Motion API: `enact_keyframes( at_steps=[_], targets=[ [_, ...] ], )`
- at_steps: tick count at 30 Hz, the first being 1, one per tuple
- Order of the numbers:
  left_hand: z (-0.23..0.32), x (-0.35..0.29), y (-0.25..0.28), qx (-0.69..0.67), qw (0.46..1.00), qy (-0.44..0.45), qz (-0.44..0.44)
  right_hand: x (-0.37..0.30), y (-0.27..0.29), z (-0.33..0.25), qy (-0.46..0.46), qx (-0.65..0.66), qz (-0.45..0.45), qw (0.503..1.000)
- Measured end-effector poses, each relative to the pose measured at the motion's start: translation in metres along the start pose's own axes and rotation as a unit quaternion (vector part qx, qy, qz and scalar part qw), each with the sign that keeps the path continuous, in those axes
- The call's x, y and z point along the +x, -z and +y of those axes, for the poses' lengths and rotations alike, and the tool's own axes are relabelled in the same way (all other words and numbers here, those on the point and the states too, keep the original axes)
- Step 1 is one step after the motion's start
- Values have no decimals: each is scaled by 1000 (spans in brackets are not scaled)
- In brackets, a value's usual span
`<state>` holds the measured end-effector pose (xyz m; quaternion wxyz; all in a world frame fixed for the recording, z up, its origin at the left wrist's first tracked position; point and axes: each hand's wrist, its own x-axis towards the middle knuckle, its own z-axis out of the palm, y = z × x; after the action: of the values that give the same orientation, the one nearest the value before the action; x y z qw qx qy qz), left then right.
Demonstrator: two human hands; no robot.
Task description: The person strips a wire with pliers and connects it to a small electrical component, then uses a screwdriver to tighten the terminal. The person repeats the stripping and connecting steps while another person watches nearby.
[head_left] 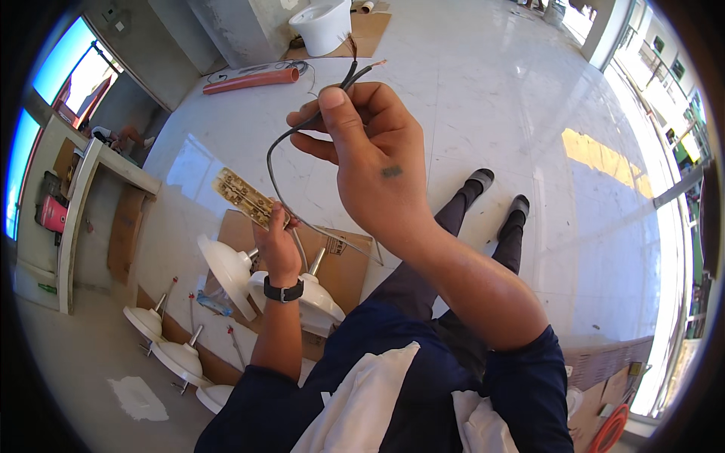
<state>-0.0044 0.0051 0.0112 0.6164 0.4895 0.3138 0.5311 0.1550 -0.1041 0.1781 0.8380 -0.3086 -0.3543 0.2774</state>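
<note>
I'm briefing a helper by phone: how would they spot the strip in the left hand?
On the shiny floor, find the cardboard beside white fixtures. Above them in view, the left hand, black watch at its wrist, holds the strip. Unlike the rounded fixtures, it is long, narrow and yellowish, with metal parts exposed.

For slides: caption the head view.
Right hand pinches a grey, bare-ended two-wire cable; left hand holds an oblong yellowish metal-fitted strip.
</note>
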Motion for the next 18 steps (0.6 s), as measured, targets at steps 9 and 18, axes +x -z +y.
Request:
enact_keyframes(
  at_steps=[9, 18],
  targets=[
    [2, 2, -4, -44, 983, 88, -154, -66, 117, 59, -286, -256, 148, 911],
    [-88, -51, -71, -94, 840, 328, -421, -181, 161, 55, -215, -193, 170, 942]
  ],
)
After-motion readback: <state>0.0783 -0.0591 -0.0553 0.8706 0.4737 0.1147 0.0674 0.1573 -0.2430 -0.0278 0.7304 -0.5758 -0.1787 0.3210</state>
